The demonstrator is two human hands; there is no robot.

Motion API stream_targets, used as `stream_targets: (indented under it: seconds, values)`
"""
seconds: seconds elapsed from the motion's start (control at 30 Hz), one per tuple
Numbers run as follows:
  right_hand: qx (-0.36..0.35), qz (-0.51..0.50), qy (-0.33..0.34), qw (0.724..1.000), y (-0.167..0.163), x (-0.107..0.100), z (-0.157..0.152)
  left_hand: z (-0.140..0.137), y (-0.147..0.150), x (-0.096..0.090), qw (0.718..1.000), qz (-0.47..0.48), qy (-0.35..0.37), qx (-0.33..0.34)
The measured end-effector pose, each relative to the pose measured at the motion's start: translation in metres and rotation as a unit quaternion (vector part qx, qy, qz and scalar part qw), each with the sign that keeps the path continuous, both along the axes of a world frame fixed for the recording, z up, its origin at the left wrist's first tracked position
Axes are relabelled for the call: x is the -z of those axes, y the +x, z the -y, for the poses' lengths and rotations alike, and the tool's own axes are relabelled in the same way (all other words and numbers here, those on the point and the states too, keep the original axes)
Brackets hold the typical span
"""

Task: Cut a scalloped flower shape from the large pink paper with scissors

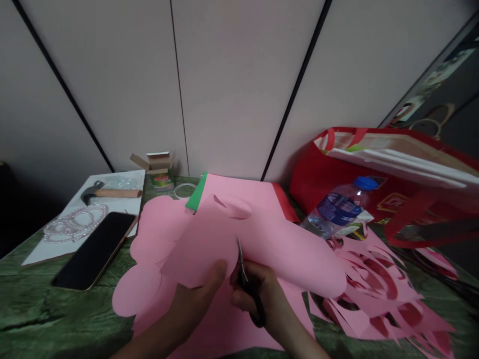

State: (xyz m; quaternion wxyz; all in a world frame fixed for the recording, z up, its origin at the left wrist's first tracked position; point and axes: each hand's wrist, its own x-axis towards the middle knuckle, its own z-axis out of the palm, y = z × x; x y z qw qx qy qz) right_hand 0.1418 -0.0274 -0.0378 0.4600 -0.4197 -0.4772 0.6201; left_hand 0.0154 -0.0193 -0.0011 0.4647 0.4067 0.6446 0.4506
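My right hand (262, 289) grips a pair of black-handled scissors (247, 286), fingers wrapped around the handles. The blades point up and away from me, against a large sheet of pink paper (292, 244) that curls over to the right. At the sheet's near edge, my left hand (202, 294) pinches the paper with the thumb on top; its other fingers are hidden underneath. Rounded pink paper cutouts (157, 234) lie on the left beside the sheet. More pink paper lies beneath both hands.
Pink scraps (377, 289) pile up at right, near a water bottle (333, 209) and a red bag (337, 164). On the left are a phone (95, 249), a hammer (112, 193) and a bead string (75, 224). A small open box (161, 177) stands by the wall.
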Motion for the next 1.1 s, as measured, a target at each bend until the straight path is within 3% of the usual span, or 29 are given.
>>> stream_targets:
  seconds: [0.27, 0.63, 0.8, 0.93, 1.1]
  values:
    - [0.01, 0.008, -0.004, 1.0, 0.0, -0.001, 0.0, -0.005, -0.011, 0.015, 0.997, -0.012, 0.027, 0.07]
    - [0.015, -0.019, -0.004, 1.0, 0.0, 0.012, -0.002, -0.01, -0.013, 0.02, 0.987, -0.009, 0.11, 0.115]
    - [0.016, -0.016, -0.003, 1.0, -0.001, 0.007, -0.001, -0.011, -0.014, 0.023, 0.986, -0.013, 0.122, 0.109]
    - [0.023, -0.021, -0.016, 0.999, -0.005, -0.002, 0.002, -0.01, -0.013, 0.023, 0.992, -0.013, 0.092, 0.082]
    - [0.009, -0.04, -0.027, 0.999, -0.006, 0.0, 0.003, -0.006, -0.007, 0.011, 0.999, -0.039, -0.029, 0.023]
